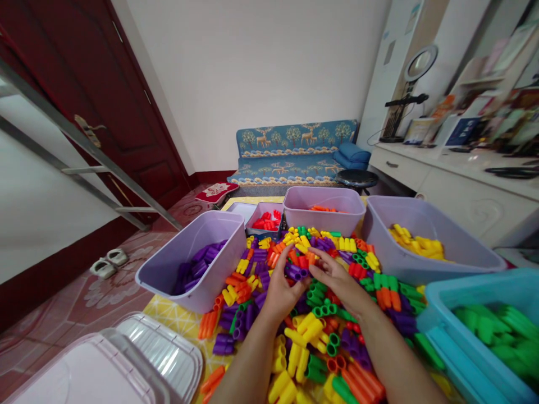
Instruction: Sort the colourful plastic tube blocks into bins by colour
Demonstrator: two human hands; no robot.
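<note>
Both hands reach into the middle of a large pile of tube-shaped plastic building blocks in several colours. My left hand [281, 289] has its thumb and fingers apart, beside a purple block [296, 272]. Facing it from the right, my right hand [339, 280] has its fingers stretched out, close to a small orange block [310, 258]. Whether the fingertips touch these blocks I cannot tell. Green blocks [316, 293] lie between the wrists, and yellow blocks [309, 328] nearer to me between the forearms.
Around the pile stand bins of sorted blocks: purple in a left lilac bin [155, 269], red in a small box [249, 224], orange in a back bin [322, 196], yellow in a right bin [379, 216], green in a blue bin [438, 306]. Lids [96, 370] lie front left.
</note>
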